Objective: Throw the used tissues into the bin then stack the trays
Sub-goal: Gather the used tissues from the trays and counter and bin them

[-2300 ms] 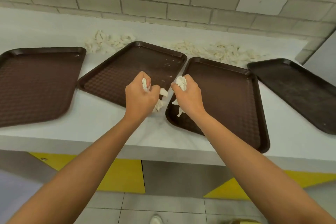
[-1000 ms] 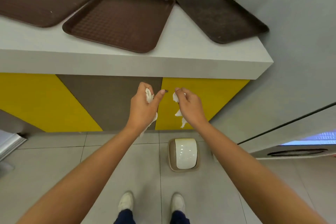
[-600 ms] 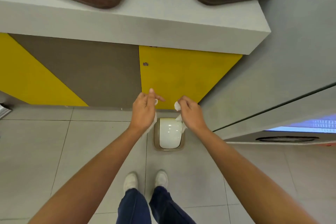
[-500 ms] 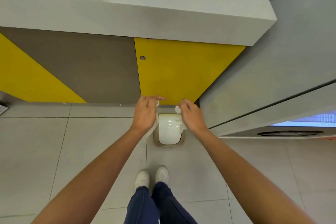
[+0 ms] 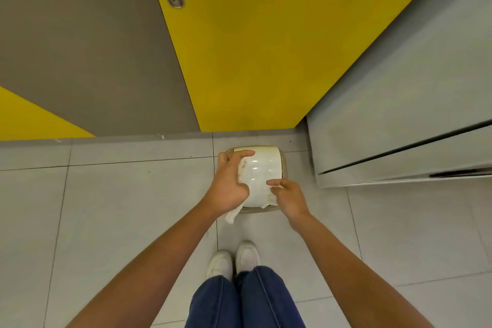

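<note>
Now: left hand (image 5: 229,184) fingers (image 5: 243,153) grip crumpled white tissue (image 5: 233,215); right hand (image 5: 290,198) fingers (image 5: 277,182) pinch second tissue (image 5: 269,198); glossy white-lidded bin (image 5: 266,165) beneath.

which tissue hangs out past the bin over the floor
The left tissue, held in the left hand: its tail droops under the wrist, beyond the bin rim. The right tissue, in the right hand, sits bunched over the white lid.

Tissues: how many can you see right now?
2. One crumpled tissue hangs from the left hand by the white bin lid; the other tissue is pinched in the right hand at the lid's near edge. More may be hidden in either hand.
</note>
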A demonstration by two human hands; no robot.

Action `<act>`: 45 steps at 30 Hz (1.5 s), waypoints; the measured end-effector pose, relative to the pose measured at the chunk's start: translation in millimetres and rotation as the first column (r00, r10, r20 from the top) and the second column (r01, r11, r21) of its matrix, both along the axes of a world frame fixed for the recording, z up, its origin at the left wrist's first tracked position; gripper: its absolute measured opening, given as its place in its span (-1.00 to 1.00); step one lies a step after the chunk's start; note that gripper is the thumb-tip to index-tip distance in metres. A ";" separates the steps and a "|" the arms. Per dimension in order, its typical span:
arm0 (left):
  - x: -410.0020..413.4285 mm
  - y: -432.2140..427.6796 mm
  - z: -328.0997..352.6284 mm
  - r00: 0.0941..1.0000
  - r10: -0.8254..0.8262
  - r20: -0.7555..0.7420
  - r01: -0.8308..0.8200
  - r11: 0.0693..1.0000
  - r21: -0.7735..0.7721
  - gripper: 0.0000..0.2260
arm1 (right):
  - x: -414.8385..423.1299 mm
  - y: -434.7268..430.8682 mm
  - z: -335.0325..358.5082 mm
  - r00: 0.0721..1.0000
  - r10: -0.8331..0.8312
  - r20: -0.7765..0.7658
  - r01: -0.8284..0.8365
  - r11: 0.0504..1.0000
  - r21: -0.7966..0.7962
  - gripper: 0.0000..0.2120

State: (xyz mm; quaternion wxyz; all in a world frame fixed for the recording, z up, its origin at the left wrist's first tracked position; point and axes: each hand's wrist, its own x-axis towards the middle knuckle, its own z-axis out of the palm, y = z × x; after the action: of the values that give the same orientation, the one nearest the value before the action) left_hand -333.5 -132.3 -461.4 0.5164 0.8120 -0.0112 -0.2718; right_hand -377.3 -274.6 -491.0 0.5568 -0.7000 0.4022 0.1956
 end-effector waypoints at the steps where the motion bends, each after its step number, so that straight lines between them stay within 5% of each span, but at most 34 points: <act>1: 0.3 -0.9 -15.5 0.999 -0.032 0.012 0.032 0.999 0.004 -0.34 | -1.3 -0.5 -18.1 1.000 -0.016 -0.017 0.016 1.000 0.014 -0.75; 13: -1.4 -10.6 -117.0 0.960 -0.209 0.186 0.206 0.978 0.035 -0.43 | -6.5 6.4 -130.2 0.989 -0.063 -0.133 0.076 0.993 0.088 -0.76; 18: -7.8 -15.9 -130.8 0.888 -0.366 0.277 0.348 0.930 0.115 -0.54 | -0.3 4.4 -141.0 0.993 0.039 -0.116 -0.031 0.997 0.064 -0.76; 22: -11.5 -22.4 -149.1 0.708 -0.643 0.291 0.475 0.739 0.477 -0.49 | -0.8 -0.9 -140.7 0.984 0.130 -0.125 -0.122 0.990 0.069 -0.62; 28: -17.2 -44.4 -171.2 0.480 -0.831 0.282 0.463 0.513 0.723 -0.55 | -9.9 -8.5 -138.7 0.967 0.224 -0.122 -0.221 0.975 0.035 -0.50; 35: -19.7 -51.8 -186.8 0.469 -0.879 0.092 0.494 0.347 0.797 -0.66 | -12.0 -18.8 -140.7 0.957 0.245 -0.157 -0.239 0.970 0.055 -0.33; 45: -18.4 -48.8 -178.2 0.593 -0.800 0.096 0.483 0.448 0.753 -0.56 | -16.0 -17.1 -133.5 0.962 0.225 -0.152 -0.220 0.974 0.055 -0.37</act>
State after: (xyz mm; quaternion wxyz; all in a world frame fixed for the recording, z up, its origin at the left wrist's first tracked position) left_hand -351.9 -181.0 -639.7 0.0296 0.9045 -0.3475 -0.2455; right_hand -393.3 -291.7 -624.5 0.5107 -0.7125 0.3600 0.3191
